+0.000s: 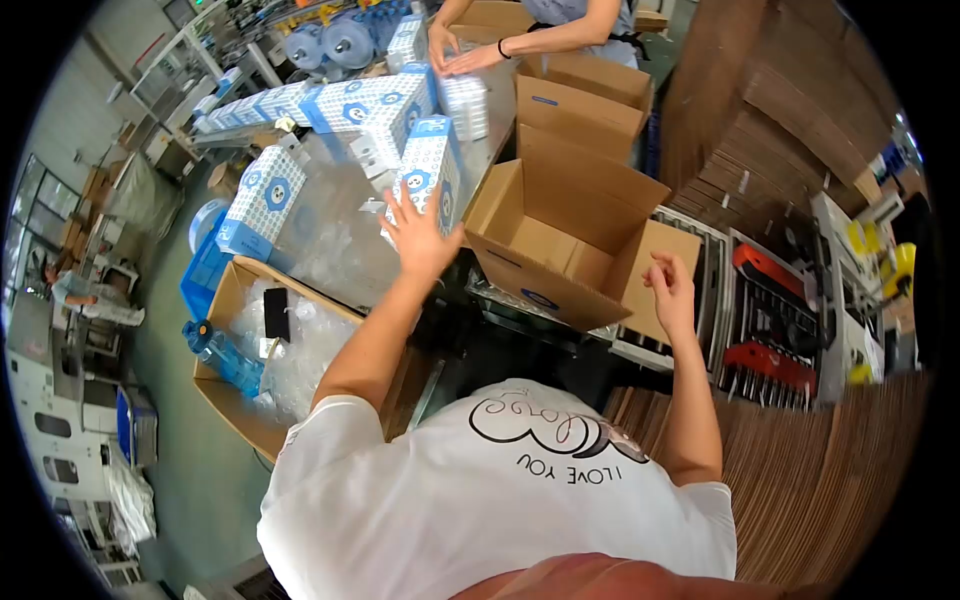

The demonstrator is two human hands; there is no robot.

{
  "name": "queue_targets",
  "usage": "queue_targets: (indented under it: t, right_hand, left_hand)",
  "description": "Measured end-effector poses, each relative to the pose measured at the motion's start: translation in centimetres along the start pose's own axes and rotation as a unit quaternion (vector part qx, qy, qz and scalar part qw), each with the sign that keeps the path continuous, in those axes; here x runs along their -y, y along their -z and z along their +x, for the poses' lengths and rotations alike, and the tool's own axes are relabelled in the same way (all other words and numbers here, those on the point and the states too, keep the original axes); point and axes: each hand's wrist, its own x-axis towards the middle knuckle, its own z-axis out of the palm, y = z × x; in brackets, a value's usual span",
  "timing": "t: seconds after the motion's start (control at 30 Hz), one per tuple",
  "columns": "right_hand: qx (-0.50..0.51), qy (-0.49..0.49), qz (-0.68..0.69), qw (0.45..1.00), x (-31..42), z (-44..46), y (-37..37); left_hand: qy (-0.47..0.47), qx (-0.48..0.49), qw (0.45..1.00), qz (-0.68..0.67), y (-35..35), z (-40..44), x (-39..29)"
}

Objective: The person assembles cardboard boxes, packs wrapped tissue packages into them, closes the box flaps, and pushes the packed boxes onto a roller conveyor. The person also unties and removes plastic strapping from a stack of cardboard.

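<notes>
My left hand (422,238) is spread open against the near end of a blue-and-white patterned box (424,155) on the table. Whether it grips the box, I cannot tell; the fingers lie apart on its surface. To the right of that hand is an open cardboard carton (565,245) with its flaps up, and its brown bottom shows. My right hand (672,292) hovers over the carton's right flap (660,275). Its fingers are loosely bent, and nothing shows in them.
More patterned boxes (350,103) stand in a row at the back. A co-worker's hands (465,58) touch a wrapped stack (465,107). At left, a carton of plastic bags (240,425) holds a phone (276,314) and blue bottle (228,360). Flattened cardboard (770,130) is piled right.
</notes>
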Motion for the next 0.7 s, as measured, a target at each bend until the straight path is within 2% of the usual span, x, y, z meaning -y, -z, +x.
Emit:
queue_targets:
  t: [0.03,0.07,0.13,0.17,0.23,0.33,0.37,0.43,0.5,0.53,0.57,0.6,0.63,0.67,0.7]
  right_hand:
    - [0.009,-0.003,0.009,1.0,-0.9,2.2,-0.6]
    - [0.067,-0.018,0.001,0.998,-2.0,4.0,-1.1]
    - [0.171,-0.031,-0.031,0.984,-3.1,7.0,-2.0]
    - [0.22,-0.015,-0.016,0.975,-4.7,8.2,-2.3]
    - [0.285,-0.08,0.033,0.955,-6.3,10.8,-3.8]
    - [0.291,-0.069,0.034,0.954,-5.8,15.3,-8.1]
    - [0.287,-0.058,0.087,0.952,-5.7,16.8,-10.5]
    - [0.285,0.039,0.061,0.956,-3.1,19.5,-15.8]
    - [0.288,0.052,0.073,0.953,0.0,21.3,-21.5]
    - [0.265,0.113,0.029,0.957,0.5,22.6,-24.6]
    - [0.24,0.175,-0.016,0.955,0.6,23.5,-27.7]
    - [0.245,0.132,-0.052,0.959,0.7,24.1,-30.4]
    - [0.217,0.13,-0.179,0.951,0.0,24.7,-33.2]
    - [0.221,0.134,-0.211,0.943,-0.9,25.6,-34.8]
    - [0.228,0.136,-0.246,0.932,-1.3,26.1,-35.8]
  left_hand:
    - [0.043,0.062,0.994,0.084,-1.6,1.7,1.7]
    - [0.046,0.067,0.992,0.094,-2.7,2.5,3.3]
    - [0.11,0.234,0.96,0.102,-4.4,4.4,5.4]
    - [0.116,0.232,0.96,0.109,-5.3,5.3,5.7]
    - [0.138,0.275,0.947,0.097,-5.9,6.5,6.6]
    - [0.155,0.263,0.945,0.115,-7.7,8.2,5.4]
    - [0.159,0.268,0.943,0.117,-8.4,8.8,4.8]
    - [0.158,0.267,0.945,0.101,-9.5,10.2,3.6]
    - [0.124,0.253,0.957,0.065,-10.2,11.0,2.4]
    - [0.097,0.234,0.966,0.05,-10.4,11.4,2.3]
    - [0.063,0.257,0.964,-0.016,-10.8,11.6,2.8]
    - [0.029,0.279,0.956,-0.083,-11.1,11.8,3.6]
    - [0.001,0.318,0.932,-0.175,-11.6,11.8,4.9]
    - [-0.028,0.351,0.897,-0.266,-12.2,12.3,6.4]
    - [-0.023,0.343,0.9,-0.269,-11.3,14.1,7.8]
